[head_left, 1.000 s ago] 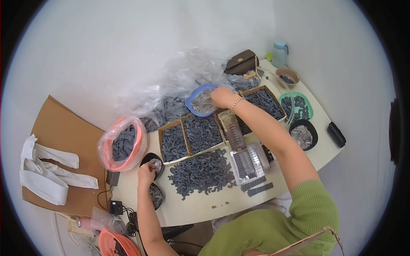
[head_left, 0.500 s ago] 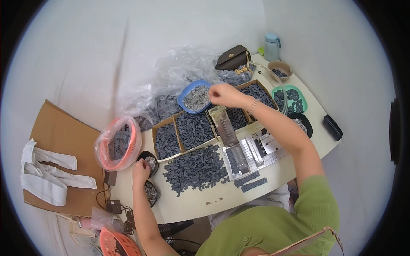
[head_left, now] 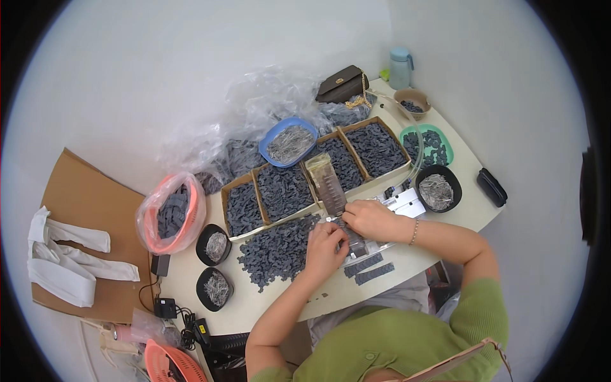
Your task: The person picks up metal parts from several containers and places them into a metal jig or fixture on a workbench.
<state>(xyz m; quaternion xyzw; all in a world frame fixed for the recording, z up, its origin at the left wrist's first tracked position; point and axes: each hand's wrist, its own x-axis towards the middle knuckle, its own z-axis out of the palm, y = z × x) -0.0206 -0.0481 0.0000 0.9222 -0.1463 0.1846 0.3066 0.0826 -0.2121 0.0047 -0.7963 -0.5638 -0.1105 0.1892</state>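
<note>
Both hands meet over a metal fixture [head_left: 403,202] with a clear plastic piece, beside a heap of small dark grey parts [head_left: 273,254]. My left hand [head_left: 326,249] is closed at the fixture's left end, fingers bent and fingertips together; whatever they pinch is too small to name. My right hand [head_left: 377,221] lies across the fixture's middle, its fingers pressed together close to the left fingertips, and their contents are hidden. Behind the hands leans a clear plastic holder [head_left: 326,184]. Two dark grey strips [head_left: 374,274] lie in front of the fixture.
A divided cardboard box [head_left: 284,194] of grey parts stands behind. Metal pins fill a blue tray [head_left: 262,146] and black bowls [head_left: 205,256]. A green tray [head_left: 450,146] sits at right, near a black case [head_left: 492,187]. A bagged pink basket [head_left: 198,213] stands at left.
My right hand has come down from the blue tray to the fixture. My left hand has moved right from the black bowls to join it.
</note>
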